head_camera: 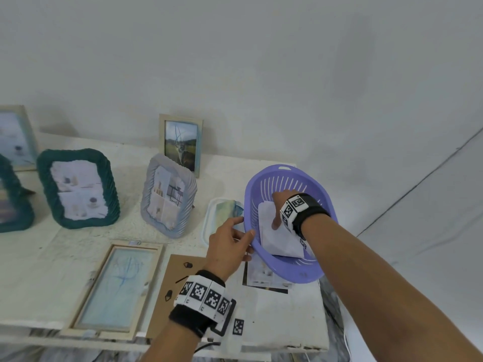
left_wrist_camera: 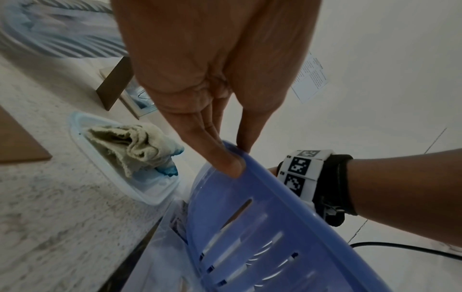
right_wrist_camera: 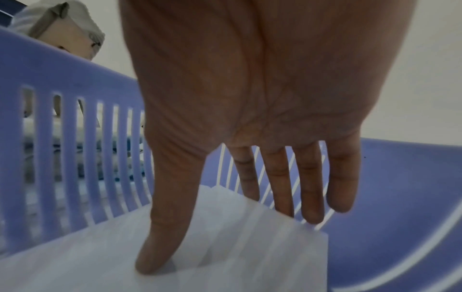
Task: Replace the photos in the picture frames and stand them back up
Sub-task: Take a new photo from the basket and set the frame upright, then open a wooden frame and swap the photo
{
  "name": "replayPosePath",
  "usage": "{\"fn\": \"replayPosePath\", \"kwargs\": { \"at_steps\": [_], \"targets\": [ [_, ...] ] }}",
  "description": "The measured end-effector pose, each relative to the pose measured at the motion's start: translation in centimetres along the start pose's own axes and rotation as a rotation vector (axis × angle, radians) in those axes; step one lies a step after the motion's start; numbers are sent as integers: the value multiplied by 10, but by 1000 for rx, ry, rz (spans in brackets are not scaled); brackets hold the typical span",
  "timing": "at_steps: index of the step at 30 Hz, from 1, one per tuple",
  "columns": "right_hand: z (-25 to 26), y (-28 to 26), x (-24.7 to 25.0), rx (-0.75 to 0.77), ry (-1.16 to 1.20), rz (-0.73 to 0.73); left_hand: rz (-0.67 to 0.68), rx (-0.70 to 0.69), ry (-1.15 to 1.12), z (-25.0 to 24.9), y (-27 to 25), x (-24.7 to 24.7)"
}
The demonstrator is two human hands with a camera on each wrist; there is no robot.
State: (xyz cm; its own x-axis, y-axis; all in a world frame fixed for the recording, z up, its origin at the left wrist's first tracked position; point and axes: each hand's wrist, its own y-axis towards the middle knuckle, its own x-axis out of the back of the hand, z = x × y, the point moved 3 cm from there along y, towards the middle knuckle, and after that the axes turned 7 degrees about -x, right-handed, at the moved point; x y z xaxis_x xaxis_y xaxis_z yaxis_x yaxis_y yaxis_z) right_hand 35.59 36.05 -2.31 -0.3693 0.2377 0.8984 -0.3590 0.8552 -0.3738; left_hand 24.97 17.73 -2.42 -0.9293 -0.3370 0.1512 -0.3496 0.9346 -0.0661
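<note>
Slotted lilac plastic basket [head_camera: 283,273] is pinched at its rim by the left hand [head_camera: 227,248]. White photo sheets [right_wrist_camera: 225,247] inside are gripped between the right hand's [right_wrist_camera: 250,118] thumb and fingers; printed sides are hidden. Beside the basket, an opened wooden frame [head_camera: 112,288] lies flat.

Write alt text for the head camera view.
A person's right hand reaches into a purple basket and takes hold of white photo sheets, while the left hand grips the basket's rim. On the white table, four frames stand toward the back; a wooden frame lies flat, its brown backing board beside it.
</note>
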Motion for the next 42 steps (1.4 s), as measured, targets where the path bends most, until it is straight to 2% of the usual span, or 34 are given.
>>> {"fn": "replayPosePath", "kwargs": {
  "at_steps": [5, 11, 15, 19, 22, 26, 28, 31, 32, 37, 42],
  "targets": [
    [-1, -3, 19, -109, 58, 20, -7, -6, 13, -2, -1, 0],
    [-14, -28, 49, -19, 297, -74, -28, -59, 176, 0, 1, 5],
    [-30, -63, 83, -29, 481, -242, -90, -219, 313, -11, -2, 13],
    [-36, -108, 110, -5, 607, -477, -121, -348, 236, -36, -8, 29],
    [-20, -150, 123, 94, 739, -625, -102, -406, 159, -56, -15, 47],
    [29, -189, 118, 249, 942, -578, -37, -438, 96, -73, -27, 84],
    [58, -194, 108, 275, 1029, -575, -4, -426, 68, -72, -31, 110],
    [93, -191, 89, 206, 1200, -624, -8, -362, 19, -59, -36, 149],
    [106, -190, 81, 168, 1279, -601, -26, -340, -3, -52, -37, 164],
    [187, -191, 39, 69, 1676, -247, -91, -263, -4, -12, -43, 229],
    [236, -195, 1, 38, 1665, -215, -37, -158, 91, 30, -55, 271]
  ]
}}
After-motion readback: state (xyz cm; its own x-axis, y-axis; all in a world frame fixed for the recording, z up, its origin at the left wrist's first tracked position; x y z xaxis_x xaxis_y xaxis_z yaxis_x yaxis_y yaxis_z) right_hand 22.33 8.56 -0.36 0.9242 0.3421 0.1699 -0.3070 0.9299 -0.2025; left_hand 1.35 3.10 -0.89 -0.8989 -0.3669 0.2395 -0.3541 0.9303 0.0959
